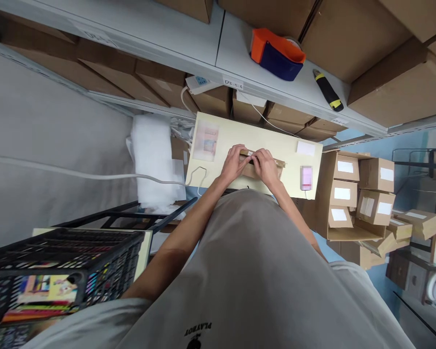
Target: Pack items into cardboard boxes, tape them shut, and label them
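A small brown cardboard box lies on a pale yellow table in front of me. My left hand is closed over the box's left part, fingers curled on its top edge. My right hand grips the middle of the same box, fingers bent around it. The two hands almost touch over a small white label on the box. Much of the box is hidden under my hands.
On the table lie a blurred card, a white label and a pink phone. A tape dispenser and a utility knife rest on the grey shelf. An open carton of small boxes stands right, a black crate left.
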Available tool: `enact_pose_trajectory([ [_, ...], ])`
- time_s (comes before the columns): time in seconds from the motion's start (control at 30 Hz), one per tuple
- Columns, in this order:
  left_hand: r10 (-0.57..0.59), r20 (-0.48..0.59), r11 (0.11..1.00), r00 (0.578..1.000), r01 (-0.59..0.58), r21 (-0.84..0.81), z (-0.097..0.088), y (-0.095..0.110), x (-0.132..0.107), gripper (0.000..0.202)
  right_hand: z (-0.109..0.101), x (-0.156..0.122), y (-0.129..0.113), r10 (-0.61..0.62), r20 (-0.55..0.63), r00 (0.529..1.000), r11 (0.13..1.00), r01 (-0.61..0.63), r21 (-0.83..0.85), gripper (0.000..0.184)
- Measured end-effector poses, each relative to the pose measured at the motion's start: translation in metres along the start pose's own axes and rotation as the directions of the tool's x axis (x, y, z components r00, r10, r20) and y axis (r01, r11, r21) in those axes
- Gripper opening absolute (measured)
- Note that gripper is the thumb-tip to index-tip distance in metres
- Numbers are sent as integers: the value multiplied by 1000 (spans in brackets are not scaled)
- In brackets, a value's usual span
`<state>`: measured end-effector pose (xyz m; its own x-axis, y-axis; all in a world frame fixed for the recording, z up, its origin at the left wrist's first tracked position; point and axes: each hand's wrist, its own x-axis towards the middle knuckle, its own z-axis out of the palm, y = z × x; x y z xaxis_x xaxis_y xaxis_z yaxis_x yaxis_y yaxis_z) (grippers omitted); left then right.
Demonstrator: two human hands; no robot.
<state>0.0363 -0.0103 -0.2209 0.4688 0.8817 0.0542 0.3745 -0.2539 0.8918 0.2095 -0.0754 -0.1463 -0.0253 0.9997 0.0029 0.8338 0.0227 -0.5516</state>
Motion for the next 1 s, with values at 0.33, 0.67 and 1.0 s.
enact_pose_trajectory([
  [0.33, -34, -92, 998, 995, 29, -57, 5, 17, 3, 28, -4, 23, 11, 60, -83, 995, 991, -49, 126, 36],
  [0.67, -211, -196, 945, 958, 149, -290, 3, 31, 5, 29, -8, 18, 14, 17, 2, 1000, 995, -17, 95, 34],
  [1.0, -322, -260, 891, 910, 199, -407, 6, 35, 6, 30, -32, -5, 37, 61, 46, 997, 980, -51, -191, 34],
])
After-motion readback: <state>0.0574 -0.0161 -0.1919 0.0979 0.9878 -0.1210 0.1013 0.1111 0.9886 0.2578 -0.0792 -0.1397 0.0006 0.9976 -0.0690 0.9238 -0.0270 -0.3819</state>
